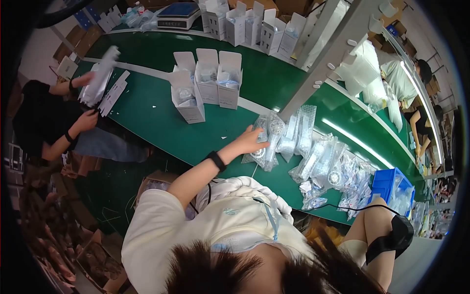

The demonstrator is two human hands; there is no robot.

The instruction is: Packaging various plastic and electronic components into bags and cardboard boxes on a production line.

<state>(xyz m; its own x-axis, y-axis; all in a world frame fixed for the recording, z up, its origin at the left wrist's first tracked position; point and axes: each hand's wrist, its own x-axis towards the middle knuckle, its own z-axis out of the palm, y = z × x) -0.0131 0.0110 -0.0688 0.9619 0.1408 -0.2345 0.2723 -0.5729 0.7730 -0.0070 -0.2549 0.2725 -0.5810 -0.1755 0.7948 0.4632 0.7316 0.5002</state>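
Note:
My left hand [250, 140] reaches forward over the bench, a black band on its wrist. Its thumb and fingers are around a clear plastic bag [259, 155] with a round, pale item inside. A second such bag [275, 134] leans against it on the right. More bubble-wrap bags [306, 130] lie just beyond, then a row of clear-bagged parts [335, 169] and small packets [357, 186]. My right arm [374, 223] is bent at the right, with a black band and a cable on it. The right hand is near the lower edge, its fingers not showing.
Open white boxes [188, 108] holding bagged items stand on the green bench [147, 122]. A blue bin [385, 183] is at the right. More boxes [235, 29] and a scale [178, 17] line the back; a metal post [318, 73] rises nearby. A co-worker [39, 117] handles a white carton at left.

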